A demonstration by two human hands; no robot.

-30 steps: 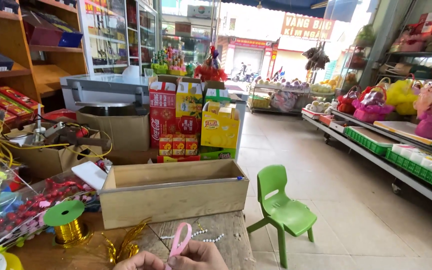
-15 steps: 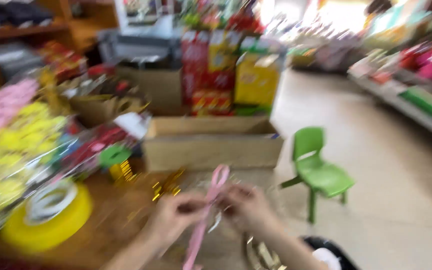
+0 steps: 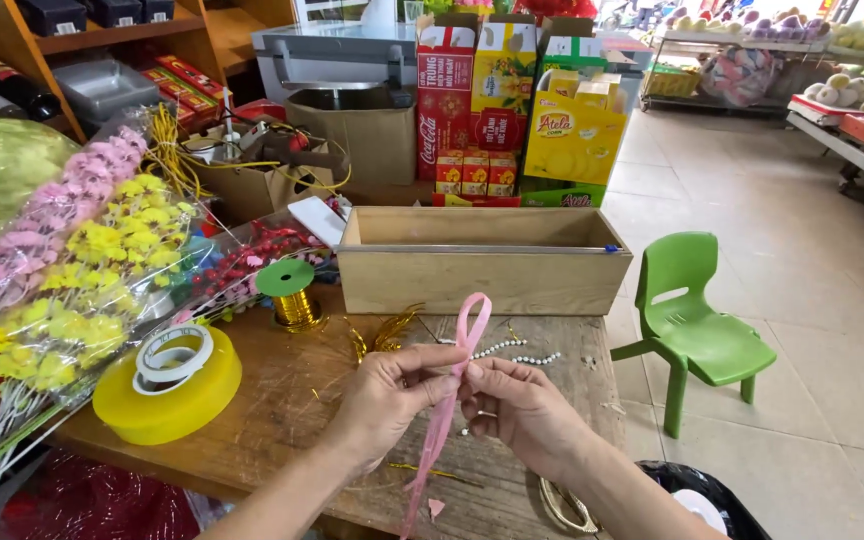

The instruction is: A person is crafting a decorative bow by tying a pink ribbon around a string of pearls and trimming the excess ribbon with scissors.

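Both my hands meet over a worn wooden table [image 3: 282, 420]. My left hand [image 3: 389, 395] and my right hand [image 3: 515, 408] pinch a pink ribbon [image 3: 468, 330] between their fingertips. The ribbon forms a loop above the fingers, and its tail [image 3: 430, 455] hangs down past my left wrist. A short string of white beads [image 3: 514, 352] lies on the table just beyond my hands. Gold tinsel strands [image 3: 384, 332] lie beside the beads.
An open wooden box [image 3: 482, 268] stands behind the hands. To the left are a gold wire spool with a green top [image 3: 290, 293], a yellow ribbon roll [image 3: 167, 385] and wrapped artificial flowers [image 3: 72, 270]. A small green plastic chair [image 3: 697, 325] stands on the tiled floor at right.
The view has tilted down and steadied, bringing my hands up into the picture. The pink ribbon loop stays pinched between both hands.
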